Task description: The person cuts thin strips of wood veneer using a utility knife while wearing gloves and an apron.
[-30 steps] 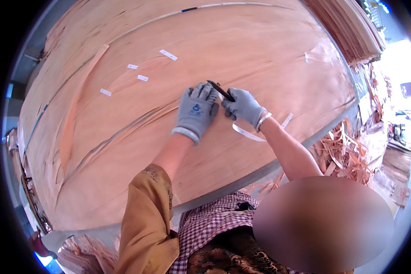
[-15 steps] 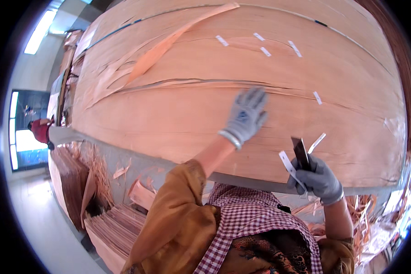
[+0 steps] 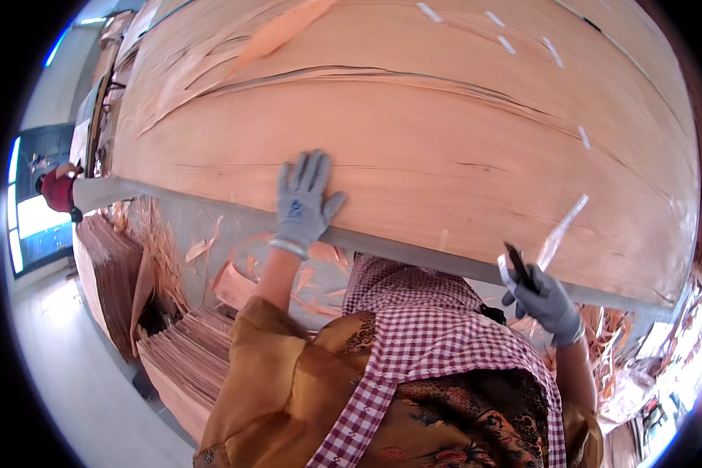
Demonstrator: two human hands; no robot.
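A broad sheet of orange-tan wood veneer (image 3: 413, 164) covers the table before me. Near its front edge my gloved left hand (image 3: 304, 203) lies flat, palm down and fingers stretched, holding nothing. Farther right, over the near edge, my gloved right hand (image 3: 550, 304) is closed around a flat, dark blade-like tool (image 3: 515, 259). Two white tape strips stick out of the same hand: a short piece (image 3: 503, 273) and a longer one (image 3: 563, 230). A long split (image 3: 327, 72) runs across the veneer beyond my left hand, and a loose veneer strip (image 3: 277, 35) lies behind it.
Several short white tape pieces (image 3: 552, 51) are stuck on the veneer at the far right. Veneer stacks (image 3: 187, 359) stand below the table at the left, with torn scraps (image 3: 234, 285) beside them. A person in red (image 3: 58, 189) is at the far left.
My left hand has moved left and nearer to the table's front edge. The right hand still holds the dark tool and tape. My view has shifted, so the veneer sits higher in it.
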